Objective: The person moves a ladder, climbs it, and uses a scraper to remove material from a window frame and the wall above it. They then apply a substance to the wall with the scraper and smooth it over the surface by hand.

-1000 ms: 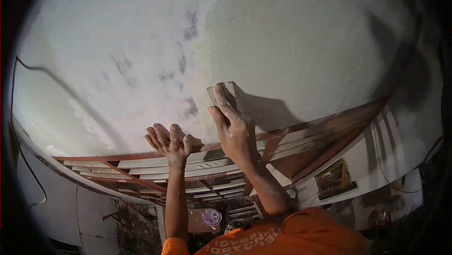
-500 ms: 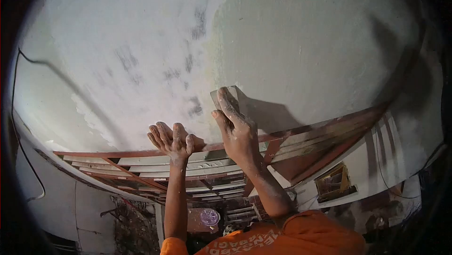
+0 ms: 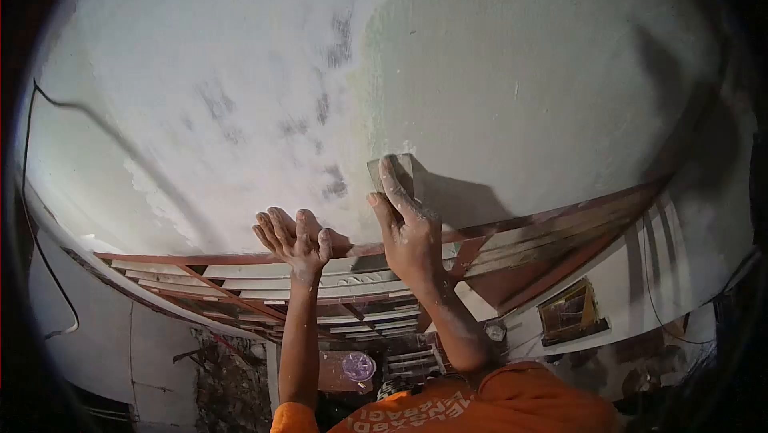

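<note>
The wall (image 3: 496,41) in front of me has a whitish patch (image 3: 240,73) with dark smudges on the left and a grey-green surface on the right. My right hand (image 3: 412,233), dusted with white powder, presses a flat grey-green block (image 3: 406,173), resembling a sanding block, against the wall near the patch's edge. Its underside is hidden. Lower left of it, my left hand (image 3: 296,245) rests with fingers spread on the wall's bottom edge, holding nothing.
A reddish-brown frame with pale slats (image 3: 264,285) runs below the wall. A black cable (image 3: 28,177) hangs at far left. Down below are a purple-topped container (image 3: 358,367) and a wooden-framed opening (image 3: 572,311).
My right hand and the block have slid slightly down and to the right along the wall. My left hand stays at the same spot.
</note>
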The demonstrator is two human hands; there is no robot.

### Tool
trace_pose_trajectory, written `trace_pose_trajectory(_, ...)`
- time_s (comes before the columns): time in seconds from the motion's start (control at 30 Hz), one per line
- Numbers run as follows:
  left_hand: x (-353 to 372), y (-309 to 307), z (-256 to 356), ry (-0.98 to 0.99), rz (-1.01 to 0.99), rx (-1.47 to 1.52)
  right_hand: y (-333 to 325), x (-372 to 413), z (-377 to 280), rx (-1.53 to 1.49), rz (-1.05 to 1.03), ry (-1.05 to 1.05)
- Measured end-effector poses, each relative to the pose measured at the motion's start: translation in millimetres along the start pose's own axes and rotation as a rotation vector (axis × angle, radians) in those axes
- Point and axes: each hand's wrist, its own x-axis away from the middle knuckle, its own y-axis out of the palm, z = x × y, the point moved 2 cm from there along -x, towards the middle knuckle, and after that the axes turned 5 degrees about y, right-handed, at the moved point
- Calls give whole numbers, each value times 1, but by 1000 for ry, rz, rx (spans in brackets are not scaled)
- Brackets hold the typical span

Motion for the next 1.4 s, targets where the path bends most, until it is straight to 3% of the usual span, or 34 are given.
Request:
trace_pose_trajectory(0.13,1,3,-2,16,30,-12,2,33,24,23,-25,58)
trace_pose_trajectory(0.53,3,3,-2,12,31,-9,3,-7,-1,-30,1,-1)
trace_pose_trajectory(0.6,2,3,-2,16,36,1,9,5,8,-29,-37,92)
trace_pose_trajectory(0.77,4,7,-3,-23,84,21,-14,52,22,74,11,-124)
trace_pose_trajectory(0.83,5,8,-2,-29,69,28,-23,90,37,-184,-300,441)
trace_pose_trajectory(0.93,1,5,-2,-11,32,5,-23,171,98,-63,-225,361)
trace_pose_trajectory(1.0,-1,3,-1,5,-1,9,-28,249,157,85,-287,520)
trace_pose_trajectory(1.07,-4,-3,6,-38,-17,30,-50,323,203,2,-454,617)
trace_pose_trajectory(1.13,-10,-9,21,-80,-26,55,-86,339,185,-90,-409,1010)
trace_pose_trajectory(1.2,-16,-16,46,-179,-163,175,-92,336,191,-147,-352,1038)
trace_pose_trajectory(1.27,-25,-21,78,-24,-352,224,-98,338,196,-251,-239,1112)
trace_pose_trajectory(1.37,-28,-11,128,80,-451,354,-109,341,203,-400,-62,1214)
trace_pose_trajectory(1.4,-21,-2,146,280,-646,525,-114,344,203,-448,-4,1248)
